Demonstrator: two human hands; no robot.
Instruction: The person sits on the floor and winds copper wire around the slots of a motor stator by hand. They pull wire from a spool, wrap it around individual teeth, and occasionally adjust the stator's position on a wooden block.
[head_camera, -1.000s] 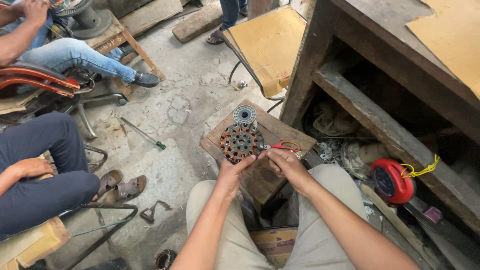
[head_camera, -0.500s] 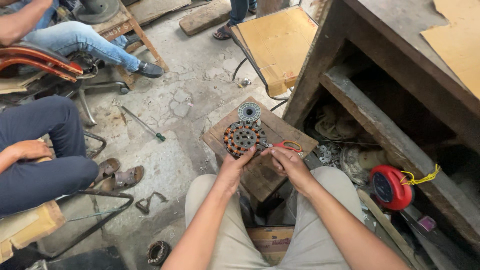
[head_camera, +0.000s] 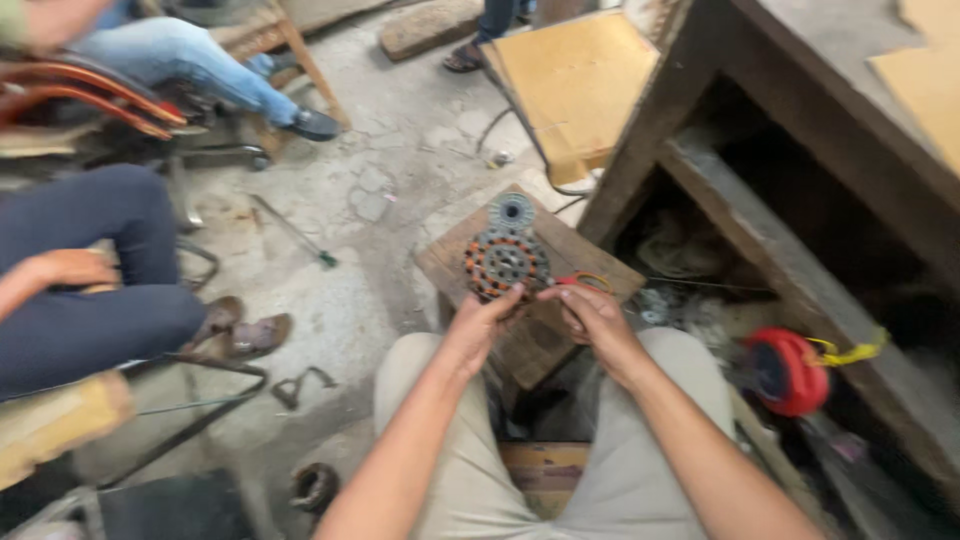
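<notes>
Work piece: a round, dark metal stator ring with copper-orange wire coils around its rim (head_camera: 506, 264), lying flat on a square, worn brown wooden block (head_camera: 590, 262) just in front of the person's knees.
Second part: a smaller grey toothed metal disc (head_camera: 512, 211) sits touching the ring's far edge, on the same block.
Left hand: the left hand (head_camera: 478, 322) is curled, its fingertips pressed against the near rim of the ring; it steadies the ring without lifting it.
Right hand: the right hand (head_camera: 597, 312) is loosely closed beside the ring, fingers bent over thin red and yellow wires (head_camera: 580, 282); the blur hides whether it pinches them.
Doing it well: as I judge it, the left fingertips should hold the rim firmly so the ring does not spin, while the right hand draws the wire gently, without kinking it against the coils.
Facing: the ring's flat face points up at the camera, its centre hole open.
Long axis: none in plan, being round; its central axis stands upright from the block.
Surroundings: a red round reel (head_camera: 787, 371) lies under the wooden bench (head_camera: 700, 130) at right.
</notes>
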